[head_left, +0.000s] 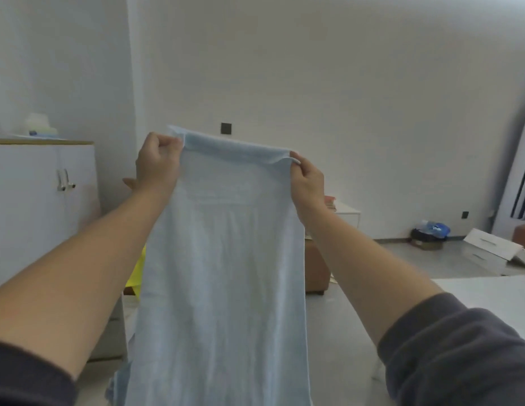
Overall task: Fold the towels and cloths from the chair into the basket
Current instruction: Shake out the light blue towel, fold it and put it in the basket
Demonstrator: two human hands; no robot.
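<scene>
A light blue towel (223, 259) hangs full length in front of me, held up by its top edge at about chest height. My left hand (158, 164) grips the top left corner with curled fingers. My right hand (306, 183) pinches the top right corner between thumb and fingers. The towel's lower end runs out of the bottom of the frame. A yellow cloth (136, 273) peeks out behind the towel's left side. The chair and the basket are hidden or out of view.
A white cabinet (41, 206) stands at the left with items on top. Behind the towel sit a brown box-like piece (317, 268) and a small white table (347, 213). A white surface (484, 291) lies at the right. Flat white panels (495, 250) and a bag (429, 234) lie on the floor.
</scene>
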